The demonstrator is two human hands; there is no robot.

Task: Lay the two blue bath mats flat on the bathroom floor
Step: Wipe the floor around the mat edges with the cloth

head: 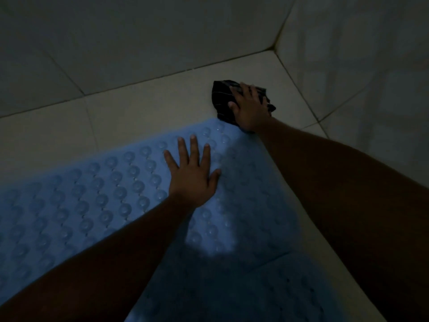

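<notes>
Your left hand (191, 175) rests flat, fingers spread, on the blue bath mat (92, 194), which lies suction cups up on the tiled floor (139, 112). Your right hand (249, 105) presses straight-fingered on a dark striped cloth (222, 94) at the mat's far corner.

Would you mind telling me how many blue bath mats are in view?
2. One bath mat lies under the flat left hand, stretching left; the second mat lies in shadow nearer the camera, past a seam. The arms may hide more.
</notes>
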